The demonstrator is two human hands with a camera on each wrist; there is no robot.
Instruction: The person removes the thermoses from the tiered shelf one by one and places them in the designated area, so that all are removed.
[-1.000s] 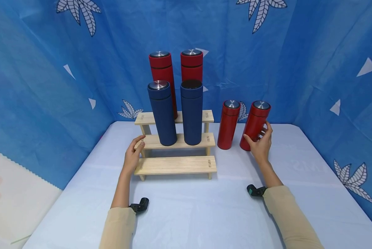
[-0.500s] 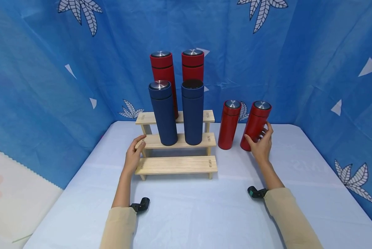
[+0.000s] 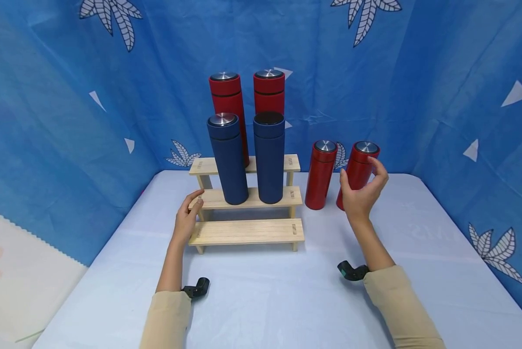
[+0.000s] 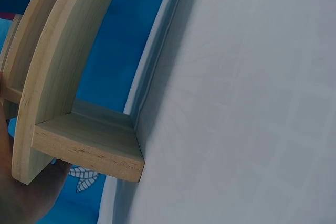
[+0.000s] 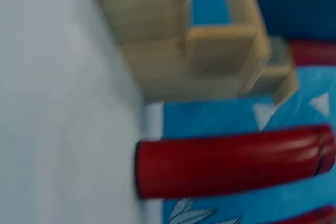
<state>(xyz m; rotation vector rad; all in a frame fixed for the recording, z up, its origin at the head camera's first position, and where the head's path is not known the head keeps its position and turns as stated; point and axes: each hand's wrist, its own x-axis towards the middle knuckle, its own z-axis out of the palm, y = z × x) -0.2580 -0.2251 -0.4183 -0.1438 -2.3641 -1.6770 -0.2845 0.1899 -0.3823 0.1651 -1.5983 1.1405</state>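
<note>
My left hand (image 3: pixel 185 218) grips the left end of the middle shelf on a three-step wooden display stand (image 3: pixel 247 231). In the left wrist view, part of that hand (image 4: pixel 31 200) shows behind the stand's end. On the middle shelf stand two blue thermos bottles, one with a silver lid (image 3: pixel 229 160) and one with a dark lid (image 3: pixel 269 160). My right hand (image 3: pixel 360 196) is curved with thumb and fingers apart, overlapping the right-hand red thermos bottle (image 3: pixel 359 175), which stands on the table. Beside it stands another red thermos bottle (image 3: pixel 321 179), large in the right wrist view.
Two taller red thermos bottles, left (image 3: pixel 227 99) and right (image 3: pixel 269 94), stand at the back on the top step, partly hidden by the blue ones. A pale cloth covers the table (image 3: pixel 261 295). Blue patterned curtains (image 3: pixel 418 97) close off the back and sides.
My right hand has come off the right-hand red thermos bottle, rising and drawing back a little with its thumb clear. The bottle stays standing. My left hand keeps its hold on the stand.
</note>
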